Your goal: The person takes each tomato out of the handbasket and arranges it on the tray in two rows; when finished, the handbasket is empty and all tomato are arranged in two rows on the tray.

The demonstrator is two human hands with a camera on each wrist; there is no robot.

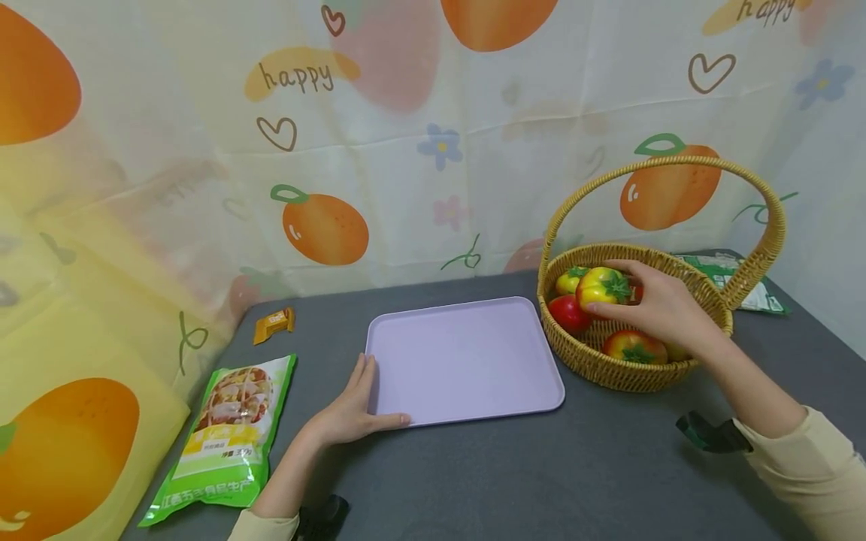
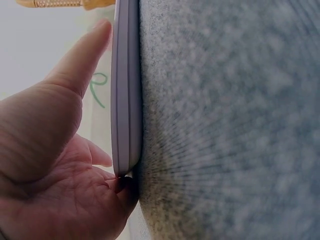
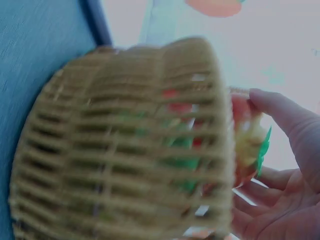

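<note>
My right hand grips a yellow-and-red tomato-like fruit with a green leafy top, between thumb and fingers, over the wicker basket. The same fruit shows beyond the basket's woven side in the right wrist view. Inside the basket lie a red fruit, a red-orange one and a yellow one. At the near left corner of the lilac tray, my left hand touches the rim, fingers along the left side and thumb at the front edge. The tray lies flat.
A green-and-white food bag lies on the grey table left of my left forearm. Behind it is a small orange-brown packet. Another green-and-white bag lies behind the basket, whose tall handle arches above it.
</note>
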